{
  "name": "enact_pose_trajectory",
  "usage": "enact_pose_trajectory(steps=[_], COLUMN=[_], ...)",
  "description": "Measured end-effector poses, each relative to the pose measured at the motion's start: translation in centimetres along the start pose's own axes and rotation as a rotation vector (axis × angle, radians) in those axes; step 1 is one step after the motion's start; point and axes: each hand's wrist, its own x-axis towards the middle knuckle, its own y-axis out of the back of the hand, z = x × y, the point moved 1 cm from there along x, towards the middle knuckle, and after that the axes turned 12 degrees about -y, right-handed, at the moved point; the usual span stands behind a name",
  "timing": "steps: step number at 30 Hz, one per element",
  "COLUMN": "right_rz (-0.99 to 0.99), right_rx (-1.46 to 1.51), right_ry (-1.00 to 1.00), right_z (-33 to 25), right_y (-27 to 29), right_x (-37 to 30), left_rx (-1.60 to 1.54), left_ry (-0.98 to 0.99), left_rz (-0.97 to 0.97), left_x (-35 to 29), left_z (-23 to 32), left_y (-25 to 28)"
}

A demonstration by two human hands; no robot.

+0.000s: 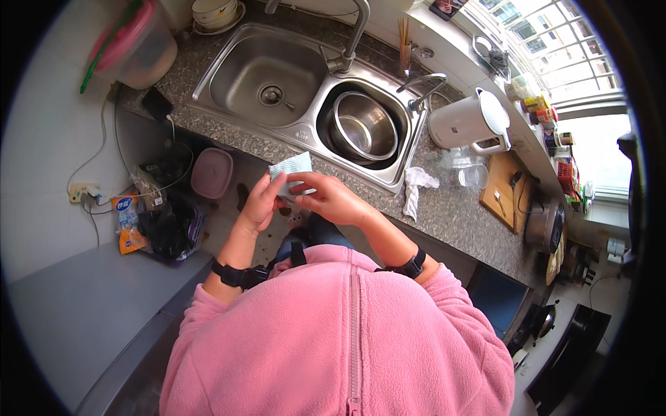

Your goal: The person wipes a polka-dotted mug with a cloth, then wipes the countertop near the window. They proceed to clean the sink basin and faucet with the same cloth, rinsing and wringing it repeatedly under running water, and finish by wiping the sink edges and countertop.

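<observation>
A pale blue-green cloth (294, 165) is between my two hands, in front of the counter's edge by the sink. My left hand (259, 202) grips its left side, fingers pointing up and bent around it. From the right, my right hand (333, 197) has its curled fingers on the cloth's lower part. Those fingers cover some of the cloth, so its full shape is hidden. Just beyond is the double steel sink (305, 133). A steel pot (364, 125) sits tilted in its right basin, and a drain strainer (270, 96) shows in the left one.
Right of the sink, a crumpled white cloth (418, 188), a white kettle (466, 121), clear plastic containers (472, 175) and a wooden cutting board (501, 197) occupy the counter. A pink-lidded bucket (139, 48) stands far left. Below it are bags (166, 225) and cords.
</observation>
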Motion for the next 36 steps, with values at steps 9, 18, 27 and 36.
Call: enact_pose_trajectory(steps=[9, 18, 27, 36], right_rz=[0.154, 0.106, 0.338, 0.411], right_rx=[-0.385, -0.365, -0.241, -0.04], right_ry=[0.087, -0.13, -0.345, -0.384], right_z=[1.6, 6.1, 5.1, 2.3], right_y=[7.4, 10.6, 8.5, 2.4], right_x=[5.4, 6.6, 9.4, 13.6], left_rx=[0.288, 0.45, 1.686, 1.913], left_ry=[-0.224, -0.418, -0.471, -0.45], left_rz=[0.261, 0.551, 0.23, -0.431], left_x=[3.5, 5.3, 16.1, 20.5], left_z=[0.0, 5.8, 16.8, 14.8], left_y=[5.4, 12.7, 20.1, 26.3])
